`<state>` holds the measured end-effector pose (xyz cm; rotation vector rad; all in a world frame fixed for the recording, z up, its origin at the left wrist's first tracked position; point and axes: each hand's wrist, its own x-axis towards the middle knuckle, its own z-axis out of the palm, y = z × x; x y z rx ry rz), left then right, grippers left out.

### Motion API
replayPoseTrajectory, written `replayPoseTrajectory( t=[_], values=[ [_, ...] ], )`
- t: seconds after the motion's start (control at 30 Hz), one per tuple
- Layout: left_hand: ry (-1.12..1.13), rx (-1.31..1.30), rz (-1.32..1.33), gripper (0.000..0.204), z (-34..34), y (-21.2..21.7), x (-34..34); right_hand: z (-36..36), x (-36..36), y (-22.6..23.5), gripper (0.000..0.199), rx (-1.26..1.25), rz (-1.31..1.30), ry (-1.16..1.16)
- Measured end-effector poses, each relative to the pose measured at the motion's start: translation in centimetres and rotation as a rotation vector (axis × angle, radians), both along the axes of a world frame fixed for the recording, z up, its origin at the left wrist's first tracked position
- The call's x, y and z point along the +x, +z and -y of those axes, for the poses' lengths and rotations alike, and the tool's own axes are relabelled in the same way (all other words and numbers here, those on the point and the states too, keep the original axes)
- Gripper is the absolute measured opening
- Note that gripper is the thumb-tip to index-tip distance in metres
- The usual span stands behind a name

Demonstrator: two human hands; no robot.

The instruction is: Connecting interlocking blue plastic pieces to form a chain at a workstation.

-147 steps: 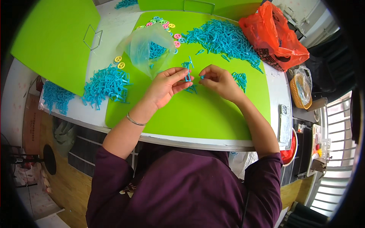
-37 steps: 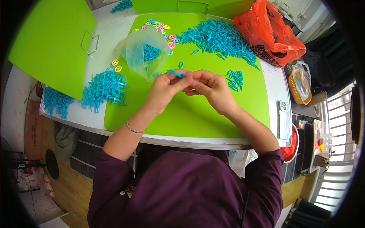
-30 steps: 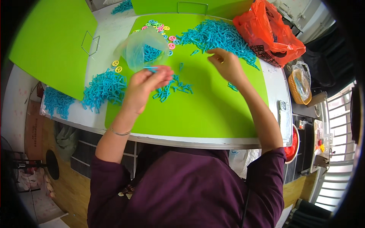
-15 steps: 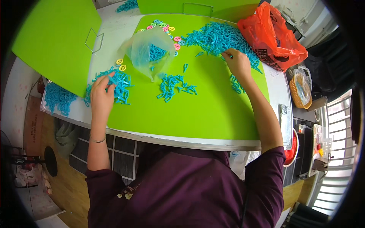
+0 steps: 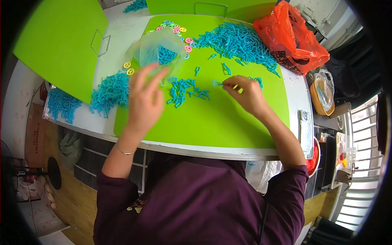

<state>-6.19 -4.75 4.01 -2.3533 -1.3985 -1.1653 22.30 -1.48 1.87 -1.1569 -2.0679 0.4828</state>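
My right hand [image 5: 247, 94] pinches a small blue forked plastic piece [image 5: 217, 83] between thumb and fingertips, just above the green board [image 5: 196, 126]. Left of it, a loose cluster of the same blue pieces [image 5: 178, 90] lies on the board. My left hand [image 5: 145, 98] is blurred by motion between that cluster and a blue heap [image 5: 112, 90] at the left; whether its fingers hold anything does not show. Behind it stands a translucent plastic bag [image 5: 149, 49] with blue pieces inside. A few single pieces [image 5: 226, 68] lie beyond my right hand.
A large blue heap [image 5: 241, 41] covers the far right of the board, beside a red plastic bag [image 5: 290, 41]. Small coloured rings [image 5: 188, 40] lie around the translucent bag, two yellow ones [image 5: 130, 72] at its left. Another green panel [image 5: 61, 45] and a blue heap [image 5: 63, 106] are leftmost.
My left hand has left the left heap, moving right toward the middle. My right hand has come nearer from the large heap with a blue piece. Another piece now lies behind it.
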Motion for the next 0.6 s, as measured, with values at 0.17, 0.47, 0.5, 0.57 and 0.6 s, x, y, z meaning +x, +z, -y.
replayPoseTrajectory(
  t=[0.17, 0.47, 0.5, 0.57, 0.6],
  values=[
    [-0.332, -0.287, 0.09, 0.025, -1.0, -2.4, 5.6, 1.3, -1.5, 0.5, 0.015, 0.335, 0.234, 0.141],
    [-0.395, -0.892, 0.392, 0.015, -2.4, -4.5, 6.0, -3.2, -0.7, -0.4, 0.019, 0.202, 0.179, 0.046],
    [-0.526, -0.968, 0.578, 0.015, -2.5, -5.2, 5.7, -4.3, -1.3, -0.8, 0.023, 0.217, 0.242, 0.07],
    [-0.607, -1.075, 0.741, 0.016, -2.6, -5.1, 5.4, -6.4, -3.2, -2.0, 0.024, 0.287, 0.273, 0.099],
    [-0.686, -1.177, 0.907, 0.018, -2.6, -4.9, 5.2, -7.3, -4.0, -2.4, 0.026, 0.358, 0.304, 0.131]
  ],
)
